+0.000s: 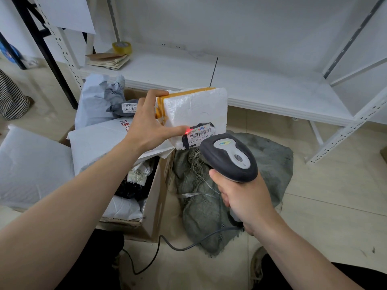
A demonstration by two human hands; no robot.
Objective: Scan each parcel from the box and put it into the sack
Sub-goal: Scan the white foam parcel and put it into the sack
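**Parcel at scanner**

Head view: white foam parcel with yellow tape (194, 109) is up between brown cardboard box (155, 204) and grey woven sack (209, 206), long axis near level, label facing grey handheld scanner (228, 158). Left hand (146, 126) grips its left end, thumb spread wide. Right hand (245, 197) fingers are curled round the scanner.

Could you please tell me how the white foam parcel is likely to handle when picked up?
The foam parcel is probably light for its size: the left hand alone holds it up by one edge. It looks stiff, keeping its block shape. Its ragged edges suggest it chips easily.
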